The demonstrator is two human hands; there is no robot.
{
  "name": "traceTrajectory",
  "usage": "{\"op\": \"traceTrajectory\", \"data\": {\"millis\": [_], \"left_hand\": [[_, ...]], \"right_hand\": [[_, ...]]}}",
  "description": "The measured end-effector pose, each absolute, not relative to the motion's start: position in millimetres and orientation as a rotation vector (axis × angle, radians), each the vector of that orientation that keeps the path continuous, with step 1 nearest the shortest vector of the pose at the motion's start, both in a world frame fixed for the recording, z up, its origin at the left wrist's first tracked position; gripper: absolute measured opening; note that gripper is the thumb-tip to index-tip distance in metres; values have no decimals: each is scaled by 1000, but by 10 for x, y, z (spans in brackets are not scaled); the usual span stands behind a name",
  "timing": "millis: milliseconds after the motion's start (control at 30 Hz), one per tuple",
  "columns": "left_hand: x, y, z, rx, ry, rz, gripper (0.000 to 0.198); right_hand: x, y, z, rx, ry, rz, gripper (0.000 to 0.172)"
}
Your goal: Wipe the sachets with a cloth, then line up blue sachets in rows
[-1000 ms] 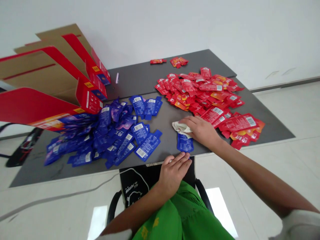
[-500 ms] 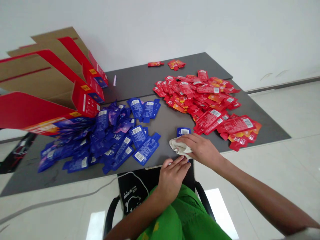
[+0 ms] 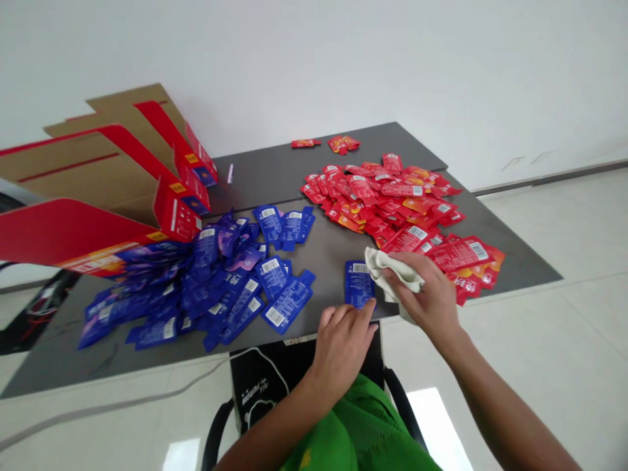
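Note:
A single blue packet lies near the front edge of the grey table. My left hand rests at that edge, its fingertips touching the packet's near end. My right hand is closed on a crumpled cream cloth, lifted just right of the blue packet. A heap of blue packets spreads to the left, and a heap of red packets lies to the right.
Red-and-brown cardboard cartons lie open at the table's left, blue packets spilling from them. A few stray red packets sit at the far edge. A black bag is under the table front. My green-clad knee shows below.
My right hand swept the cloth down over the blue packet to the table edge, then lifted it off to the right. The left hand stayed at the packet's near end.

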State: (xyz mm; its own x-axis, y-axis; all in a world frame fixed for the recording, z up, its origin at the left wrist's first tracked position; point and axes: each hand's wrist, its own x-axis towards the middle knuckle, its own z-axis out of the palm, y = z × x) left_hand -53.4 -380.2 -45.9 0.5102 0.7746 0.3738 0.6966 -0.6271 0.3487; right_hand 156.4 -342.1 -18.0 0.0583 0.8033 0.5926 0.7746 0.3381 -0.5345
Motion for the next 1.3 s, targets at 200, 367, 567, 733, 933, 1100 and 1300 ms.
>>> {"op": "traceTrajectory", "data": {"millis": [200, 367, 567, 733, 933, 1100, 1300], "left_hand": [[-465, -3816, -661, 2703, 1360, 651, 60], [-614, -3771, -783, 2801, 1284, 676, 51], [-679, -3637, -768, 2797, 1128, 914, 25], [-658, -3571, -640, 2586, 1125, 1080, 11], [-723, -3342, -148, 2071, 1430, 1314, 22], [-808, -2931, 147, 1968, 1504, 908, 23], [-679, -2527, 31, 2078, 1552, 604, 18]], "right_hand": [[1643, -3835, -443, -1585, -1350, 280, 37], [1665, -3868, -575, -1624, -1208, 444, 45], [1669, -3852, -625, -1658, -1079, 498, 51], [1675, -3839, -664, -1661, -1062, 486, 51], [1670, -3856, -647, -1657, -1057, 474, 51], [1658, -3858, -646, -1653, -1048, 463, 53], [1664, -3869, -670, -1661, -1044, 469, 53]]}}
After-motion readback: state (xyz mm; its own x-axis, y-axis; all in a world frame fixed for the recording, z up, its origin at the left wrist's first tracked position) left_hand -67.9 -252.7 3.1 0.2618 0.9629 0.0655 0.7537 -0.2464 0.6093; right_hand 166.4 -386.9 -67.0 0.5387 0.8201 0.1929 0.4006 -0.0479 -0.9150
